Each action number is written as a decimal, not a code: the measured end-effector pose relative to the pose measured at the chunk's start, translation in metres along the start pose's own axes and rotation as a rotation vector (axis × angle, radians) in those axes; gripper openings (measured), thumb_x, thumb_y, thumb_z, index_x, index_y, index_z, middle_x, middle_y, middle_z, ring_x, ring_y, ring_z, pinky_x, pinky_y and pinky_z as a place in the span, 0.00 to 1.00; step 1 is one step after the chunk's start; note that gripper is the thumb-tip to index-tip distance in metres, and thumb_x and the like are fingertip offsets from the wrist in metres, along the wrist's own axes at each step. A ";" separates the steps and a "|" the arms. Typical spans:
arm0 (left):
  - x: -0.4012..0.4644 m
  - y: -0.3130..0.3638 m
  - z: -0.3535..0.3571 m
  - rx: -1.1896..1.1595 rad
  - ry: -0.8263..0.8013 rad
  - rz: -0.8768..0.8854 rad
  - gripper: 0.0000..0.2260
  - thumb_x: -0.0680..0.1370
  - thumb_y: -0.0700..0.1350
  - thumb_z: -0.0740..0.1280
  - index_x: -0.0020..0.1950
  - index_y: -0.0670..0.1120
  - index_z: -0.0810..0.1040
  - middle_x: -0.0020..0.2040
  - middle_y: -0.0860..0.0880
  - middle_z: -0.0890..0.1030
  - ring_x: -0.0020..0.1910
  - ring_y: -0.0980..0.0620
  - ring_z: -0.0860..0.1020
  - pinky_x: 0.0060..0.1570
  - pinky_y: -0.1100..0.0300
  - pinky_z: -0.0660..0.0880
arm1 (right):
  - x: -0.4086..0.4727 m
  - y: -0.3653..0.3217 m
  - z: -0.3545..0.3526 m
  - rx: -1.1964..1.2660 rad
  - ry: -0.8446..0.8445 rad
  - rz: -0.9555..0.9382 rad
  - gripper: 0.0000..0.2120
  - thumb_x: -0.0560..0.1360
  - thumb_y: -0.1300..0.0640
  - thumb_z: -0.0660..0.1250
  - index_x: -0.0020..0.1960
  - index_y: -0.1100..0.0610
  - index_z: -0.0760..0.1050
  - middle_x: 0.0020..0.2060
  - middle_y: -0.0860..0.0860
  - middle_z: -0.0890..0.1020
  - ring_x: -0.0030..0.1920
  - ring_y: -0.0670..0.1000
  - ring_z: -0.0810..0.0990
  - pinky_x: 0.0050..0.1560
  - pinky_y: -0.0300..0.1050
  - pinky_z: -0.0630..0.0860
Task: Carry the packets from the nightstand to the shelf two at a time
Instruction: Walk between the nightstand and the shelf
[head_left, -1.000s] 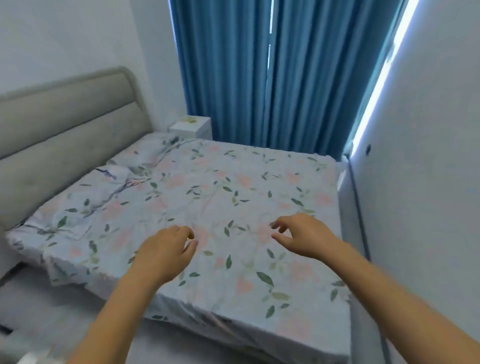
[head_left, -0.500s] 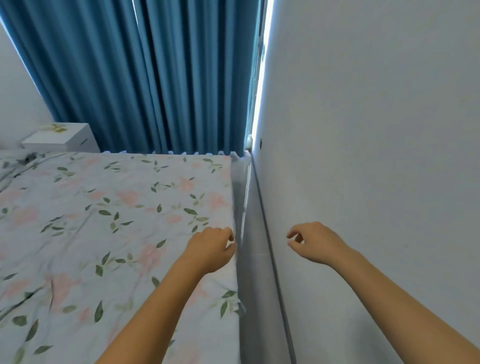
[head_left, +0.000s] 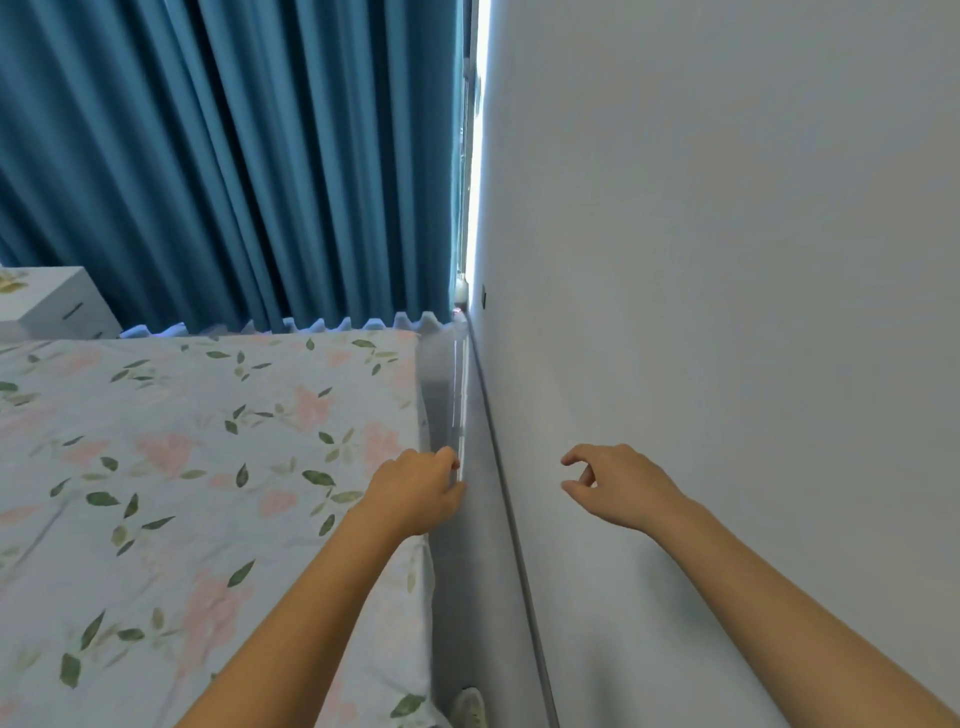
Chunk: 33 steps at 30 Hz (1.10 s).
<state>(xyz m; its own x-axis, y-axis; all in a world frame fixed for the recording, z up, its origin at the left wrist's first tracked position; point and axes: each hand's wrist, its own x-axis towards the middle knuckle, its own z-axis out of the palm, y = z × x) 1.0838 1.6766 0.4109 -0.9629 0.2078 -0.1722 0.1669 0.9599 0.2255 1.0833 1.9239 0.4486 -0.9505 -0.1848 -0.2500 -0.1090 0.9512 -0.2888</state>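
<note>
The white nightstand (head_left: 57, 306) stands at the far left edge, beyond the bed, with a yellowish-green packet (head_left: 10, 283) lying on its top. My left hand (head_left: 415, 491) hovers over the bed's right edge, fingers loosely curled, holding nothing. My right hand (head_left: 615, 483) hangs in front of the white wall, thumb and fingers loosely curved, also empty. No shelf is in view.
A bed (head_left: 208, 467) with a floral sheet fills the lower left. A narrow grey floor strip (head_left: 467, 571) runs between bed and white wall (head_left: 727, 312). Blue curtains (head_left: 234, 156) hang behind the bed. A shoe tip (head_left: 467, 709) shows at the bottom.
The view swung right from the whole bed to the gap along the wall, then moved slightly forward. Both hands stayed empty and raised in front.
</note>
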 end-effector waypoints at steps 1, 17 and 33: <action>0.021 -0.006 -0.004 -0.002 -0.001 -0.004 0.18 0.81 0.56 0.56 0.67 0.49 0.69 0.59 0.47 0.79 0.53 0.47 0.78 0.53 0.51 0.78 | 0.022 0.001 -0.004 0.002 0.001 -0.002 0.19 0.78 0.46 0.62 0.68 0.46 0.70 0.52 0.45 0.82 0.55 0.49 0.79 0.52 0.44 0.75; 0.303 -0.109 -0.105 0.035 0.006 -0.090 0.18 0.82 0.57 0.55 0.67 0.50 0.70 0.62 0.50 0.79 0.55 0.50 0.78 0.53 0.57 0.75 | 0.352 -0.025 -0.107 -0.040 -0.050 -0.091 0.18 0.78 0.48 0.62 0.67 0.49 0.72 0.54 0.49 0.82 0.54 0.51 0.80 0.52 0.45 0.76; 0.573 -0.182 -0.168 -0.146 0.017 -0.183 0.16 0.81 0.55 0.57 0.65 0.50 0.72 0.61 0.50 0.79 0.57 0.50 0.77 0.56 0.55 0.74 | 0.649 -0.036 -0.167 0.118 -0.115 -0.103 0.17 0.76 0.49 0.63 0.64 0.48 0.75 0.61 0.50 0.79 0.59 0.51 0.78 0.61 0.47 0.75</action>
<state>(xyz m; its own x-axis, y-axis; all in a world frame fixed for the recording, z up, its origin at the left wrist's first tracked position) 0.4663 1.5897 0.4327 -0.9780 0.0282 -0.2068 -0.0422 0.9437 0.3282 0.4213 1.8109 0.4513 -0.8957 -0.3128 -0.3159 -0.1623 0.8916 -0.4228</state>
